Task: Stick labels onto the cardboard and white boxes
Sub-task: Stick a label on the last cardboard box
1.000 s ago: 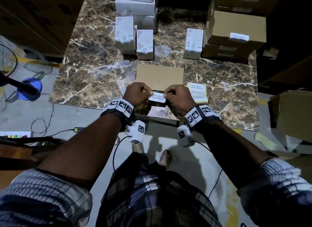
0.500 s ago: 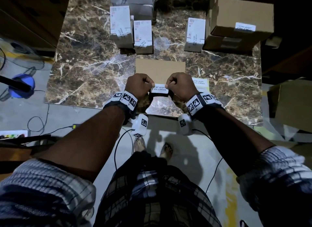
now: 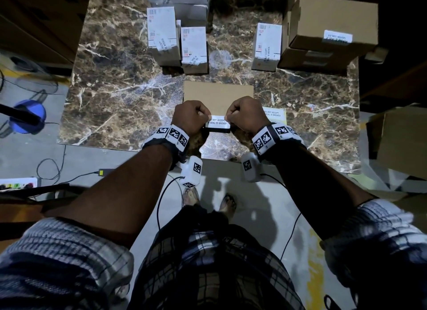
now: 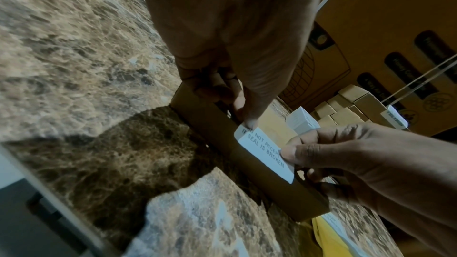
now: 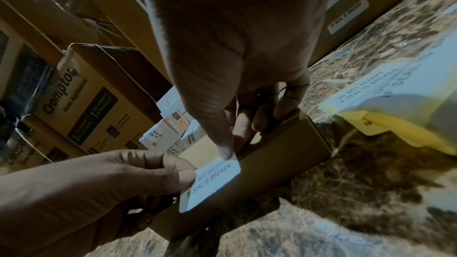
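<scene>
Paper-thin and floppy, the label (image 3: 218,124) we pinch by its ends in left hand (image 3: 189,118) and right hand (image 3: 246,117) hangs over the cardboard box (image 3: 218,95) near edge, likely curling unless kept taut.

"What colours are my things?"

"My label (image 3: 218,123) is white with black letters. The flat cardboard box (image 3: 218,93) is plain brown. The table (image 3: 120,97) is brown marble with pale veins. My sleeve (image 3: 57,259) is checked."

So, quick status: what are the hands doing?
Left hand and right hand pinch label ends. Label half-wrapped over cardboard box edge. Nothing in the way.
</scene>
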The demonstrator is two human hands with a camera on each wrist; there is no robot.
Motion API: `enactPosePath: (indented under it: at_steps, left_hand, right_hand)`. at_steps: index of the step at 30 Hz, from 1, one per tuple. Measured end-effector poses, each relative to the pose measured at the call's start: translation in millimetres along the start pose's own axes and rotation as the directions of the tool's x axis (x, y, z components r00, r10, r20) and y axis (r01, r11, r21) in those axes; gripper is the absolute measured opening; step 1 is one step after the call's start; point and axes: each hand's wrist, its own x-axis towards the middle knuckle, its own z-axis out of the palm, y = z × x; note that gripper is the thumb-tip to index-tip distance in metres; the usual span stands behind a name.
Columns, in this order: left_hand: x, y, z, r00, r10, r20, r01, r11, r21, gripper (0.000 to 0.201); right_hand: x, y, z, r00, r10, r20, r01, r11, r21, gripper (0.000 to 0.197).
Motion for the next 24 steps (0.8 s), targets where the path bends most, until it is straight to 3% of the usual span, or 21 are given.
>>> enactPosePath:
  at_steps: [24]
  left_hand:
    - [5.8,-0.8,-1.2,0.999,0.049,0.024,-0.050,0.996,0.080,0.004]
  right_hand:
    - [6.1,-1.0,3.0,0.998,0.058,-0.002,-0.058,0.997,-0.049,0.009]
